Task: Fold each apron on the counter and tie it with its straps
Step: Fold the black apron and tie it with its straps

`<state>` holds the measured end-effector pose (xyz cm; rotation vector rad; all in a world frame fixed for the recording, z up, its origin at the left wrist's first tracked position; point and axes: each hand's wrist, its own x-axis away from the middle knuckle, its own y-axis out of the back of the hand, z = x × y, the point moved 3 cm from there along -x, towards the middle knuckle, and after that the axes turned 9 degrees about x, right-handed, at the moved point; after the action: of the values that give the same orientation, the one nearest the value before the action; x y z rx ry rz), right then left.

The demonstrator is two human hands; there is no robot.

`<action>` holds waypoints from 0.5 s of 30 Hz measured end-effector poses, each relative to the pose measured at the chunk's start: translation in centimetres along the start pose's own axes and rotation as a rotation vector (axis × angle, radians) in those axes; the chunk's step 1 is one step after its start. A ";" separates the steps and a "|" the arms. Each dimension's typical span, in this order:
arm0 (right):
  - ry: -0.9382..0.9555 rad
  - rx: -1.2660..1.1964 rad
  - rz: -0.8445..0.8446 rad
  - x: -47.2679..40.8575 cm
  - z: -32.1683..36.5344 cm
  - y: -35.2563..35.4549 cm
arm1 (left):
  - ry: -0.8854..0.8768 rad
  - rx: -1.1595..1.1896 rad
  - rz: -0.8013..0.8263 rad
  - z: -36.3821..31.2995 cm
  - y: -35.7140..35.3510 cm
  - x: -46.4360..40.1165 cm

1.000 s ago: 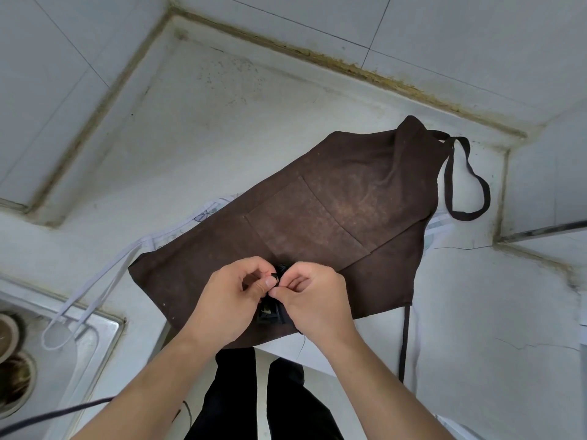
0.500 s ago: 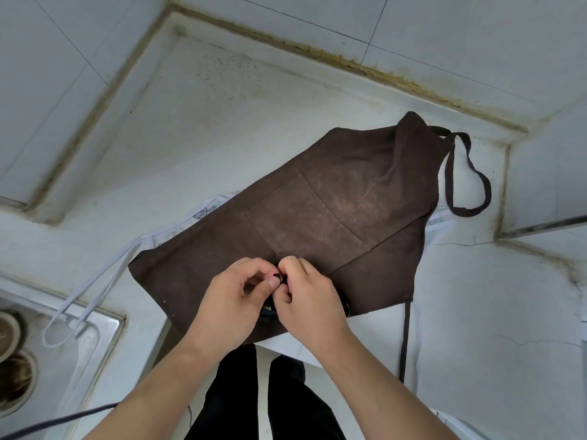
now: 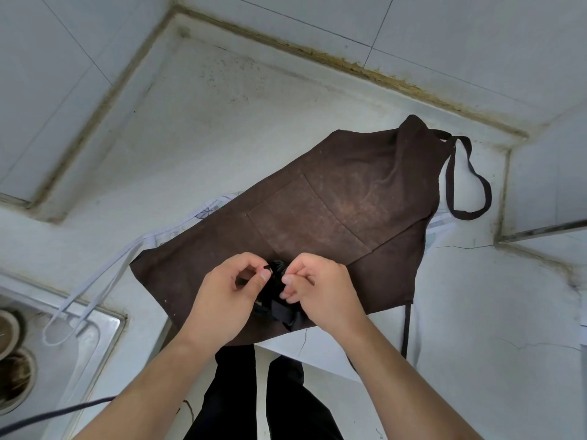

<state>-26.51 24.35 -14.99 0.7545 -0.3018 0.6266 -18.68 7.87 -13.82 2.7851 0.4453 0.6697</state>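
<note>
1. Head view: both hands are working close together at the near edge of the brown apron (image 3: pixel 333 211), which is lying spread flat on the counter (image 3: pixel 206 138), stretching away from the fingers toward the far right.
2. The left hand (image 3: pixel 227 300) is curling in, thumb and forefinger pinching a bit of the black strap bundle (image 3: pixel 279 296); the right hand (image 3: pixel 320 296) is pinching the same tangle from the other side, fingers bent tight.
3. The risk here, as I judge it: the pinches are sitting so close that one tug could be snugging the knot instead of freeing it.
4. The apron's near edge is hanging over the counter lip just below the wrists, so a hard pull could be dragging the whole cloth off.
5. Beyond the right hand, the neck loop (image 3: pixel 467 182) is lying loose; it could be snagging when folding begins.
6. A waist strap (image 3: pixel 406 328) is dangling beside the right forearm, easy to catch.
7. Out past the left hand, a white strap (image 3: pixel 85 300) from a pale apron underneath is trailing into the sink (image 3: pixel 95 338); it could be getting wet or pulled along.
</note>
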 end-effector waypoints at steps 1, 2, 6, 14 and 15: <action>-0.008 0.016 -0.003 -0.1 -0.2 0.2 | 0.014 0.008 -0.009 0.1 0.1 0.0; -0.015 0.037 -0.013 -0.1 -0.3 0.3 | 0.026 0.014 -0.014 0.2 0.2 -0.1; -0.061 -0.045 -0.028 0.0 -0.4 0.0 | 0.048 0.032 0.002 0.4 0.1 0.0; 0.104 0.045 -0.035 0.6 0.6 -1.1 | 0.040 0.038 -0.006 0.5 0.0 0.0; 0.131 0.082 -0.048 0.5 0.7 -1.3 | 0.038 0.034 -0.001 0.5 0.0 0.0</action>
<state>-25.37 23.34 -14.96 0.7928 -0.1376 0.6427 -18.52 7.83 -14.25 2.8077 0.4692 0.7227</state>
